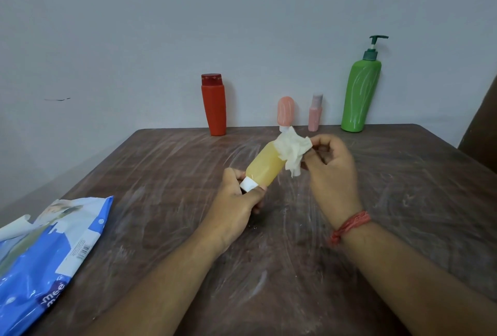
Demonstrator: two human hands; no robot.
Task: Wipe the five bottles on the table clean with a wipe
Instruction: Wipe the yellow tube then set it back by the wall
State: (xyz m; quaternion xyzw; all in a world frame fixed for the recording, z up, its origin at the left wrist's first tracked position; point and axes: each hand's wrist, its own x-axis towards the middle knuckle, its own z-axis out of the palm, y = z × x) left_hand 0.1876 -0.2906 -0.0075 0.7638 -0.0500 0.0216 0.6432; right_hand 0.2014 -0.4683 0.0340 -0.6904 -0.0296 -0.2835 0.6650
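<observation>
My left hand [239, 201] grips a yellow bottle [265, 167] by its white cap end, holding it tilted above the table with its base pointing away. My right hand [332, 168] pinches a crumpled white wipe [293, 151] against the bottle's far end. Along the back edge stand a red bottle [213, 105], a small peach bottle [285, 112] partly hidden behind the wipe, a small pink bottle [315, 113] and a tall green pump bottle [360, 93].
A blue pack of wipes [51, 252] lies at the front left of the brown table [161, 174], its flap lifted. A plain wall rises right behind the bottles. A dark object shows at the right edge [481, 125].
</observation>
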